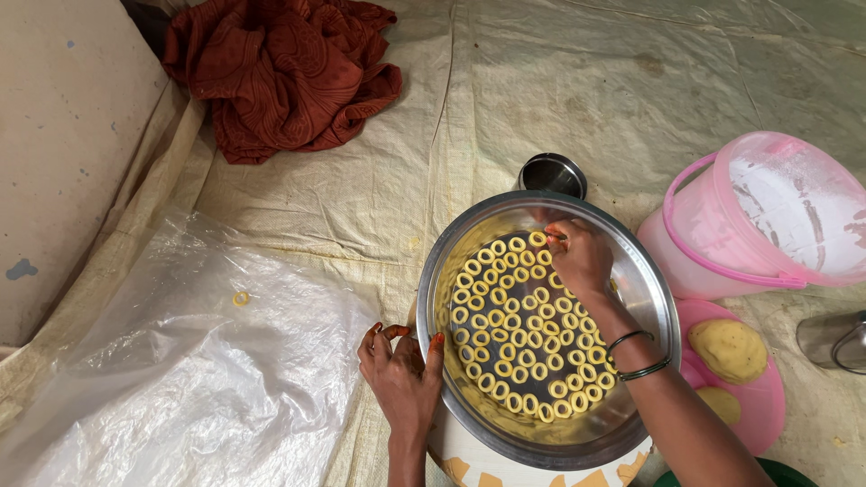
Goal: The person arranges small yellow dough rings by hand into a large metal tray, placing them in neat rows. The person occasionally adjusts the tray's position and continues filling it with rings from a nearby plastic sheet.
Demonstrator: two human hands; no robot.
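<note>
A wide steel bowl (654, 298) holds several small yellow dough rings (519, 334) laid flat in rows. My right hand (577, 257) reaches into the bowl's far side, fingertips pinched at a ring near the far rim. My left hand (401, 374) rests outside the bowl's left rim, fingers curled, and I cannot tell whether it holds anything. One loose dough ring (241, 298) lies alone on a clear plastic sheet (198, 379) to the left.
A pink bucket (758, 216) of white flour stands at right. Below it a pink lid (762, 415) carries two yellow dough lumps (729, 350). A small steel cup (552, 174) sits behind the bowl; a rust-red cloth (280, 72) lies at the back. A steel vessel (834, 341) is at far right.
</note>
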